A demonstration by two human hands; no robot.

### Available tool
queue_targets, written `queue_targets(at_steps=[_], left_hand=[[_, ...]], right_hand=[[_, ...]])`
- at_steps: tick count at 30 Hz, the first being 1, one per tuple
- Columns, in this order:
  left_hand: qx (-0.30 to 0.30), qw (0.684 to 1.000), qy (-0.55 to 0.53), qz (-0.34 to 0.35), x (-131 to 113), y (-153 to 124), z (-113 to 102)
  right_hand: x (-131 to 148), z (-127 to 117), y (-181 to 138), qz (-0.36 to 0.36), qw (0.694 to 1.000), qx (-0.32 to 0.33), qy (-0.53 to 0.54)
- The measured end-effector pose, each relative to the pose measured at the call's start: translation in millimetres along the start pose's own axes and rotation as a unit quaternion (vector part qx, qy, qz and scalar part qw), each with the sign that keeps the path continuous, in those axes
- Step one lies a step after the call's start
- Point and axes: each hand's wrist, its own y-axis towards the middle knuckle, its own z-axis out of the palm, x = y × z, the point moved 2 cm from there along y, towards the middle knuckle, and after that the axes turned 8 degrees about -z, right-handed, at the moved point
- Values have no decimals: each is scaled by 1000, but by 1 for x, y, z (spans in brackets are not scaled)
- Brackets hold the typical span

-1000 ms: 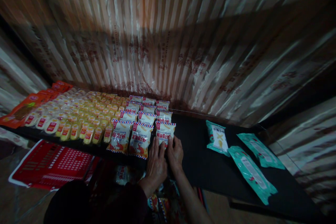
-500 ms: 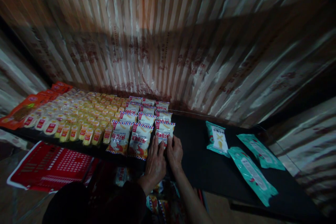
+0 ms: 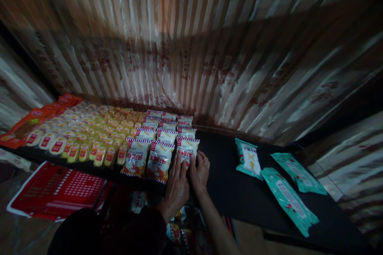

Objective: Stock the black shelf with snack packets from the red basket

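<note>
My left hand (image 3: 177, 183) and my right hand (image 3: 200, 173) lie side by side on the black table (image 3: 227, 187), fingers stretched flat. Their fingertips rest on the lower edge of a white snack packet (image 3: 187, 149) with red print, the front right one in a block of like packets (image 3: 158, 143) laid in rows. Neither hand grips anything.
Left of the white packets lie several rows of small yellow packets (image 3: 86, 131) and orange bags (image 3: 26, 123). Three teal packets (image 3: 248, 158) (image 3: 289, 199) (image 3: 299, 173) lie at the right. A red perforated basket (image 3: 56, 191) sits below the table's left edge. A striped curtain (image 3: 191, 40) hangs behind.
The packet under my fingertips has slid slightly up towards the row behind it. My hands have followed by a small amount.
</note>
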Motion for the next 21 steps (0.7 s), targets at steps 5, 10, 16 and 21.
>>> queue_targets(at_steps=[5, 10, 16, 21], left_hand=[[0, 1000, 3, 1, 2, -1, 3], [-4, 1000, 14, 16, 2, -3, 4], [0, 1000, 25, 14, 1, -3, 3], [1, 1000, 27, 12, 1, -3, 5]], right_hand=[[3, -1, 2, 28, 998, 43, 36], [4, 0, 4, 111, 988, 88, 61], [4, 4, 5, 92, 990, 82, 68], [4, 5, 4, 49, 995, 72, 58]])
